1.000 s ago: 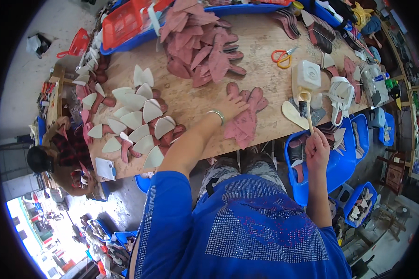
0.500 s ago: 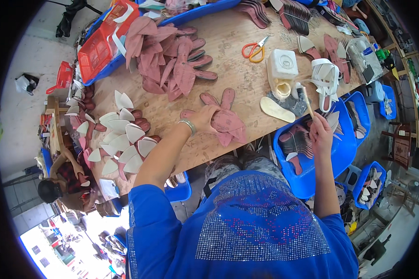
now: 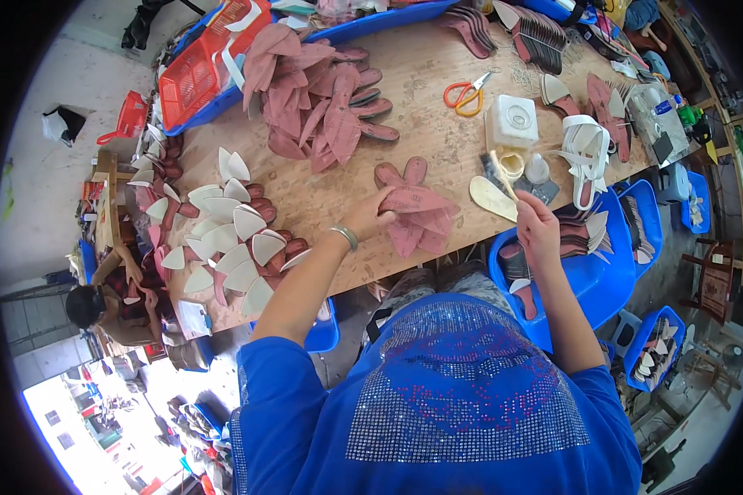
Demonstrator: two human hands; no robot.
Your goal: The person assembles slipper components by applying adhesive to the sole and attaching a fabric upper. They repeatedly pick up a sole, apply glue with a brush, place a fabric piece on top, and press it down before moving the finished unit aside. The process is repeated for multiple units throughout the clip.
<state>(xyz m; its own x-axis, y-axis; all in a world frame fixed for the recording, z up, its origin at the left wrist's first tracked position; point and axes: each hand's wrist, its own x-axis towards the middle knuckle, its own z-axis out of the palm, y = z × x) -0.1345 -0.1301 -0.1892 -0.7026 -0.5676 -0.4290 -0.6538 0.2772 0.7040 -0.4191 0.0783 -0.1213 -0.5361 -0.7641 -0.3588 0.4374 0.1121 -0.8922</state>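
My left hand (image 3: 370, 218) is closed on the waist of a pink shoe insole, the top one in a fanned bunch of pink insoles (image 3: 421, 216) near the table's front edge. In my right hand (image 3: 537, 233) is a brush (image 3: 504, 177), held by its pale wooden handle, with its dark bristles pointing up and away. The bristles appear beside the crusted cream-coloured mouth of a white plastic container (image 3: 513, 122); whether they touch it I cannot tell. A cream sole-shaped piece (image 3: 492, 199) lies under the brush, next to a small white round pot (image 3: 537, 170).
A heap of pink insoles (image 3: 305, 107) lies farther back, with orange-handled scissors (image 3: 468, 96) to its right. White-tipped insoles (image 3: 231, 235) spread at the left. White straps (image 3: 584, 148) lie to the right, above a blue bin (image 3: 598, 285). Another person (image 3: 128, 289) works at far left.
My right hand has moved left with the brush, whose bristles swung from the grey pad to the container's mouth. My left hand has shifted its grip on the top insole, which has turned. The view shifted slightly.
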